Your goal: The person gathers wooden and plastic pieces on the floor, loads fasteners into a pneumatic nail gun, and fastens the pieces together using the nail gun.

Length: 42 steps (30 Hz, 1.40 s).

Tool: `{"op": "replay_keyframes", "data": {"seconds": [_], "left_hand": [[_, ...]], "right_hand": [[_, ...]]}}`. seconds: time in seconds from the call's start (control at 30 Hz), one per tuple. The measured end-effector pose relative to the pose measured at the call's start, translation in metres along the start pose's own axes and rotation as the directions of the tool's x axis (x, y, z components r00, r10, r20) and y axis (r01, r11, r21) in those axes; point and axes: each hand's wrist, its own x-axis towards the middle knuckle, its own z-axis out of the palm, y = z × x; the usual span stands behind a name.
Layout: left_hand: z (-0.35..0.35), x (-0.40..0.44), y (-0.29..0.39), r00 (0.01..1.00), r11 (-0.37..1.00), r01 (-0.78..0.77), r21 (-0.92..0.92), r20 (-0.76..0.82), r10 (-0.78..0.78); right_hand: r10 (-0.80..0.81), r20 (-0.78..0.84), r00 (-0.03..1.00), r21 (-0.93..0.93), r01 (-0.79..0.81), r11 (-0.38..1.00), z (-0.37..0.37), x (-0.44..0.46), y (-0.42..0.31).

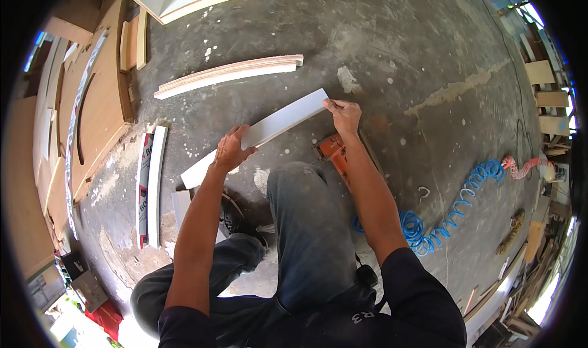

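A long white board (286, 116) slants across in front of my knees, its right end higher in the view. My left hand (230, 148) is closed over the board left of its middle, thumb on the near edge. At the far right end, my right hand (344, 113) pinches the board's corner between thumb and fingers. An orange nail gun (332, 147) lies on the floor just below my right wrist, partly hidden by the forearm. Under the board's left end, a pale piece (182, 202) shows beside my shoe.
Light wooden strips (229, 74) lie beyond the board. To the left are a white strip (157, 186) and a printed strip (144, 189), near large plywood panels (101, 97). A coiled blue air hose (441, 230) runs right over the concrete floor (398, 60). Wood scraps (553, 99) line the right side.
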Motion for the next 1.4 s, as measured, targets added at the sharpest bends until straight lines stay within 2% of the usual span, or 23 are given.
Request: {"op": "replay_keyframes", "data": {"seconds": [0.1,0.2,0.33,0.4,0.43,0.5,0.63,0.73,0.8,0.93,1.0,1.07,1.13,1.33,1.4], "left_hand": [[0.002,-0.001,-0.003,0.999,0.997,-0.045,0.066,-0.027,0.047],[0.002,0.001,-0.004,0.998,0.997,-0.057,0.060,-0.024,0.059],[0.002,0.000,-0.003,0.999,0.997,-0.042,0.067,-0.027,0.044],[0.003,-0.001,-0.001,0.999,0.996,-0.020,0.085,-0.031,0.023],[0.003,-0.001,-0.001,0.999,0.996,-0.021,0.085,-0.030,0.024],[0.004,-0.001,-0.002,0.998,0.995,-0.050,0.086,-0.036,0.054],[0.004,0.002,-0.005,0.995,0.993,-0.084,0.084,-0.051,0.089],[0.000,0.007,0.007,0.999,0.997,-0.041,0.065,0.026,0.039],[0.003,0.013,0.022,0.999,0.987,-0.042,0.153,0.003,0.042],[0.020,0.042,0.050,0.993,0.984,-0.113,0.139,-0.015,0.116],[0.029,0.057,0.066,0.982,0.965,-0.175,0.197,-0.034,0.186],[0.034,0.071,0.085,0.985,0.967,-0.169,0.190,0.006,0.171],[0.039,0.086,0.096,0.987,0.970,-0.160,0.185,0.051,0.154],[0.053,0.117,0.104,0.964,0.954,-0.263,0.144,0.077,0.254],[0.051,0.120,0.102,0.962,0.965,-0.257,0.052,0.103,0.251]], "right_hand": [[0.008,-0.027,1.000,-0.027,-0.009,1.000,0.002,-0.001,0.001],[0.027,-0.091,0.995,-0.038,-0.030,0.999,0.005,-0.003,-0.003],[0.024,-0.090,0.996,-0.089,-0.032,0.995,0.003,-0.002,-0.010],[-0.137,-0.125,0.983,-0.271,0.099,0.957,0.002,-0.002,-0.013],[-0.136,-0.126,0.983,-0.272,0.098,0.957,0.001,-0.001,-0.015],[0.007,-0.044,0.999,-0.164,-0.014,0.986,-0.002,0.002,-0.014],[0.024,-0.053,0.998,-0.184,-0.033,0.982,0.000,0.007,-0.007],[0.108,-0.017,0.994,-0.128,-0.109,0.986,-0.001,0.009,-0.006],[0.071,-0.001,0.997,-0.130,-0.071,0.989,-0.002,0.009,-0.003],[-0.039,-0.066,0.997,-0.160,0.028,0.987,0.007,0.011,0.015],[-0.067,-0.064,0.996,-0.178,0.054,0.982,0.007,0.012,0.016],[-0.092,-0.069,0.993,-0.192,0.077,0.978,0.007,0.012,0.014],[0.165,0.011,0.986,-0.172,-0.160,0.972,0.002,0.012,0.000],[0.192,-0.002,0.981,-0.174,-0.190,0.966,-0.004,0.008,-0.013],[0.192,0.000,0.981,-0.171,-0.189,0.967,-0.003,0.009,-0.015]]}}
